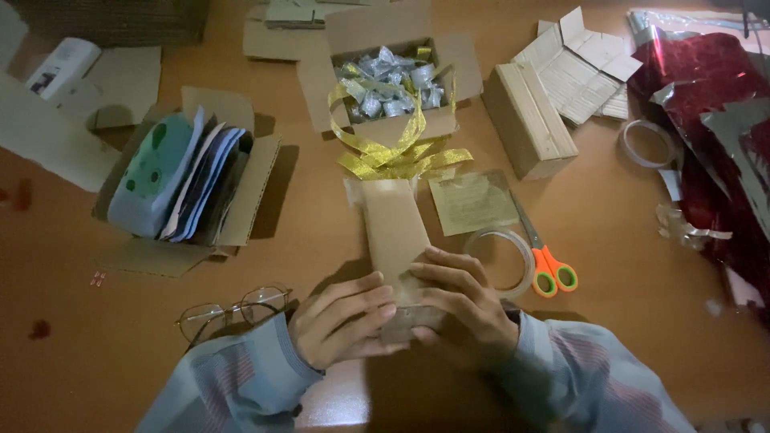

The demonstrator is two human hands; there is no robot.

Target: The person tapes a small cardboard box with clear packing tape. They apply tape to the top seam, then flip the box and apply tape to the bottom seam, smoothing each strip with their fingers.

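Both hands close on the near end of a slim brown cardboard box [395, 240] lying at the tabletop's [96, 353] 6 o'clock edge: left hand [341, 321] wraps its left side, right hand [461, 309] grips the right. The box looks light, stiff but crushable, best held by its long edges. A tape roll [505, 261] sits at its 3 o'clock, scissors [545, 261] just beyond, gold ribbon [397, 152] at 12 o'clock, glasses [233, 309] at 8 o'clock.

Dim, warm light over a brown wooden tabletop [626, 240].
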